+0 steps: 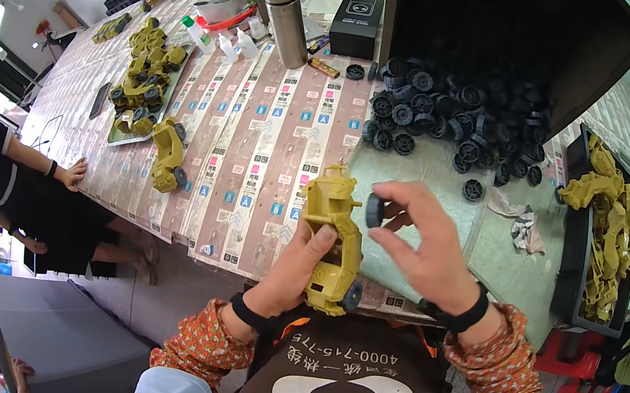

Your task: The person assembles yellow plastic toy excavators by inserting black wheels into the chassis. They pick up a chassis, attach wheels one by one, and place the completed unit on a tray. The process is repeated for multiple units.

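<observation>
My left hand (294, 264) is closed around an olive-yellow plastic toy car body (334, 204), held upright over the front edge of the table. A dark wheel (352, 295) is fitted at the body's lower right end. Between thumb and fingers, my right hand (428, 244) pinches a black toy wheel (374, 211). That wheel is close beside a short peg on the upper right side of the body; a narrow gap seems to separate them. Another toy car body (166, 157) with dark wheels lies on the table to the left.
Black wheels (460, 125) spill from a large dark box (518, 31) at the back. A black bin (574, 273) of yellow bodies stands right, near a crumpled cloth (523, 223). Wheeled bodies fill a tray (118, 137) at left. A steel flask (285, 25) stands behind. Other people work nearby.
</observation>
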Demonstrator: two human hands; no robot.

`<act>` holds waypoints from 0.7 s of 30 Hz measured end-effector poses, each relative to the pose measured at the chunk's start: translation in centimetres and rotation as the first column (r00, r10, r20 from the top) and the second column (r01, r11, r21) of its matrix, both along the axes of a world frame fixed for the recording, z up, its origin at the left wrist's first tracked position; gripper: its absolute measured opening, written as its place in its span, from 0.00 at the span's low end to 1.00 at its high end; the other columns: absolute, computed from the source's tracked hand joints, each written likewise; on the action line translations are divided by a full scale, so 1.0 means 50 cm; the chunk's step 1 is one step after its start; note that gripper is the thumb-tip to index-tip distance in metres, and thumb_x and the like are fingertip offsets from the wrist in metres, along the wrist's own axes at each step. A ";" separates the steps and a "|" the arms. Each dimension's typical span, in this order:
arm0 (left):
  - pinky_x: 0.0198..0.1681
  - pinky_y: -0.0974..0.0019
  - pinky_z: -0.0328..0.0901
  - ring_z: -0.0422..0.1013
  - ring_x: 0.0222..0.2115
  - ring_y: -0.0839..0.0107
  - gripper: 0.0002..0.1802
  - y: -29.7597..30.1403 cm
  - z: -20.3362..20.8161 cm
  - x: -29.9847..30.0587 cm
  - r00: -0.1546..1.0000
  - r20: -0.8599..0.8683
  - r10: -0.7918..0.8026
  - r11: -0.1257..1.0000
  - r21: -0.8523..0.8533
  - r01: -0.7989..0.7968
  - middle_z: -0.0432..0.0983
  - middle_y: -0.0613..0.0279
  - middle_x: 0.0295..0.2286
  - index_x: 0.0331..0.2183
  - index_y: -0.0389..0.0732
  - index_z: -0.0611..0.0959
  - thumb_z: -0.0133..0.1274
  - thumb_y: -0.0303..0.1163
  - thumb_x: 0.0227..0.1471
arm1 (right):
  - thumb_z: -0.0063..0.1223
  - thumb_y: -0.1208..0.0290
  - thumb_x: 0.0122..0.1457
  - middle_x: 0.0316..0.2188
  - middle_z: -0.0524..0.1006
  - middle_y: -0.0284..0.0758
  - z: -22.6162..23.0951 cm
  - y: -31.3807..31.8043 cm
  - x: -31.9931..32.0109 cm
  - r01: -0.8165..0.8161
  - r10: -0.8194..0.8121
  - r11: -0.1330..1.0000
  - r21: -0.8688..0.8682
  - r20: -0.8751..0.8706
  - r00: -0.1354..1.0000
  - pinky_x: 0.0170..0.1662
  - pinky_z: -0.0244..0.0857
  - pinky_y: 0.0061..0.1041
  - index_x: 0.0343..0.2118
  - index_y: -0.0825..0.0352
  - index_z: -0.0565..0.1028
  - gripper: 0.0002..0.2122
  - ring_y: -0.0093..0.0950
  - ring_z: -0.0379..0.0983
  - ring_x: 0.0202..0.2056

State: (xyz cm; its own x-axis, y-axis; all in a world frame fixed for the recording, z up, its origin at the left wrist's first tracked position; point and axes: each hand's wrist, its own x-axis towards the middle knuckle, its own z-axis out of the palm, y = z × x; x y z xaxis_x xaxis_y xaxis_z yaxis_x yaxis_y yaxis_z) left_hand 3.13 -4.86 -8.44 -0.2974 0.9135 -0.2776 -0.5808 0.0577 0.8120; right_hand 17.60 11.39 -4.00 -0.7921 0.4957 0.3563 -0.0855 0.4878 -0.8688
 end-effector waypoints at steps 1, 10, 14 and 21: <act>0.51 0.63 0.72 0.72 0.50 0.70 0.35 -0.002 0.005 0.001 0.999 -0.038 -0.028 0.999 0.015 0.028 0.70 0.60 0.51 0.65 0.44 0.57 0.50 0.49 0.67 | 0.62 0.85 0.53 0.45 0.75 0.38 0.002 -0.013 -0.003 0.000 0.000 1.000 0.018 -0.037 0.999 0.41 0.73 0.27 0.55 0.67 0.73 0.24 0.30 0.76 0.42; 0.56 0.61 0.67 0.66 0.55 0.70 0.39 -0.019 0.047 0.012 0.966 -0.212 -0.147 0.989 -0.022 0.146 0.64 0.58 0.55 0.68 0.47 0.46 0.51 0.36 0.68 | 0.58 0.88 0.56 0.47 0.78 0.35 -0.018 -0.045 0.017 -0.035 0.026 0.914 -0.403 -0.029 0.999 0.51 0.73 0.24 0.55 0.70 0.73 0.22 0.22 0.77 0.47; 0.57 0.61 0.66 0.64 0.57 0.68 0.41 -0.014 0.067 0.011 0.972 -0.215 -0.091 0.994 0.037 0.101 0.62 0.58 0.57 0.68 0.49 0.45 0.52 0.33 0.67 | 0.57 0.88 0.58 0.51 0.75 0.34 -0.025 -0.048 0.021 -0.086 0.052 0.829 -0.553 -0.078 0.996 0.54 0.73 0.26 0.57 0.69 0.71 0.23 0.24 0.74 0.51; 0.59 0.61 0.64 0.63 0.57 0.69 0.41 -0.018 0.049 0.017 0.981 -0.194 -0.027 0.998 0.047 0.037 0.61 0.59 0.58 0.69 0.50 0.46 0.52 0.29 0.66 | 0.56 0.89 0.58 0.52 0.73 0.34 -0.035 -0.047 0.027 -0.104 0.043 0.779 -0.619 -0.113 0.993 0.55 0.73 0.26 0.57 0.69 0.69 0.23 0.23 0.73 0.52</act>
